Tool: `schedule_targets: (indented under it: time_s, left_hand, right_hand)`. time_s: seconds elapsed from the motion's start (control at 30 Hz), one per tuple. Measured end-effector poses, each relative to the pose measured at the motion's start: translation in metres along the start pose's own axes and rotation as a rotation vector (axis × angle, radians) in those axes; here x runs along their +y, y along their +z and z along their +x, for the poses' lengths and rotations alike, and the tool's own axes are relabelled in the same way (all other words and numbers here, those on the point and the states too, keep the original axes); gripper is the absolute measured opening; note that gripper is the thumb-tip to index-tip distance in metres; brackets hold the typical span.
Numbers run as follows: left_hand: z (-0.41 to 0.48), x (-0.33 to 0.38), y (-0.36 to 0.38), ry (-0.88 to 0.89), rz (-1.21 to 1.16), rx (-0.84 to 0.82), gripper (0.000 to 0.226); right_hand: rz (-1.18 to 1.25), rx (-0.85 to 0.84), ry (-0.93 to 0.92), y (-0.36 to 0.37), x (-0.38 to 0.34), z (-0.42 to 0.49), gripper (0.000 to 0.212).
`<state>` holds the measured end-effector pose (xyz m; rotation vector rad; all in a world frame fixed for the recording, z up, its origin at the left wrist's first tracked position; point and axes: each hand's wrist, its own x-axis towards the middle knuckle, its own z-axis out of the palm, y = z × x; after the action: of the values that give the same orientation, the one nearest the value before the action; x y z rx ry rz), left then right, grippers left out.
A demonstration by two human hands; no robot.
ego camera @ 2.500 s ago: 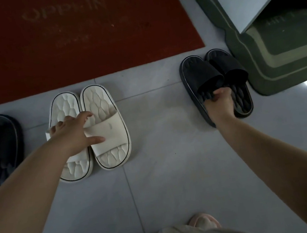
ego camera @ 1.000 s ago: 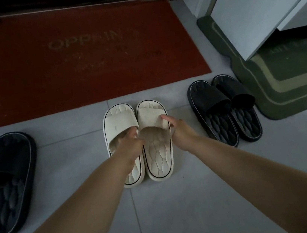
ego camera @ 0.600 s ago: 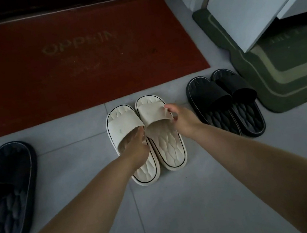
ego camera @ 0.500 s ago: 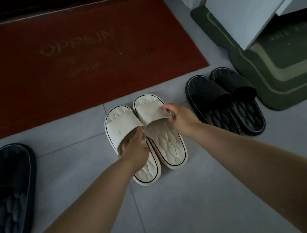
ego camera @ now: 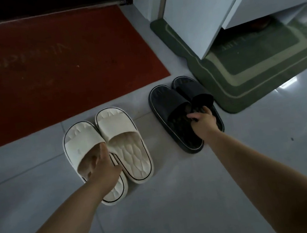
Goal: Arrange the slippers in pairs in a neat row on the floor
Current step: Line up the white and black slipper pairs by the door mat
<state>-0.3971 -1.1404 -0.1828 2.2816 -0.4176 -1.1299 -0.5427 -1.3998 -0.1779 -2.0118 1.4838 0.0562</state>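
Head camera shows the right hand (ego camera: 203, 122) clenched on the black pair (ego camera: 168, 102): its thumb lies in the left slipper of this pair, and its curled fingers (ego camera: 206, 110) hook the rear edge of the strap of the right one. The left hand (ego camera: 101, 168) reaches into the left white slipper (ego camera: 79, 140). Its fingers go under the strap and are hidden, so I cannot tell whether they grasp it; the thumb is spread out to the right. The right white slipper (ego camera: 128, 147) lies touching beside it, a little farther from the person. Both pairs lie on the grey tiled floor (ego camera: 180, 201) with toes toward the red doormat (ego camera: 53, 71). The black pair is apart to the right, just beside a green mat (ego camera: 245, 77) that a white cabinet (ego camera: 203, 10) partly covers.
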Motion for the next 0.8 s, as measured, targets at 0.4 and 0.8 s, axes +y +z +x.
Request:
schedule_targets:
  time_s: [0.4,0.8]
  left_hand:
    - [-0.004,0.008,0.017,-0.056,0.15,0.119,0.092]
    - [-0.027,-0.006,-0.058,0.195,0.114,-0.019,0.06]
  right_hand:
    - [0.069,-0.074,-0.118,0.009,-0.008,0.023,0.043]
    - [-0.111,-0.133,0.034,0.01,-0.044,0.003,0.059]
